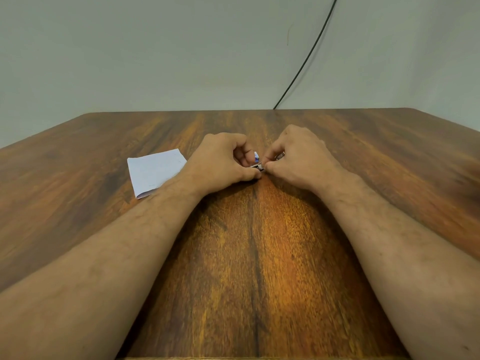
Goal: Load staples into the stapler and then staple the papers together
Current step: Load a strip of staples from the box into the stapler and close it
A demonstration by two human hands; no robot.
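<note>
Woodgrain tabletop [259,255] fills the lower two thirds of the frame, with a pale wall [155,48] above it and a thin dark cable [309,55] slanting down the wall at upper right to the tabletop's far edge. Two bare forearms reach in from the lower corners and meet just above the frame's centre. A small stack of white papers [153,170] lies flat on the tabletop left of centre, its right edge hidden under the left wrist. The left hand [220,162] has its fingers curled, its grip closed on a small object between the two hands, seemingly the stapler [255,159]; only a white and blue sliver shows above a dark and metallic part. The right hand [296,159] also has curled fingers, its thumb and forefinger pinching at the metallic part, perhaps staples [259,167], though it is too small to tell.
</note>
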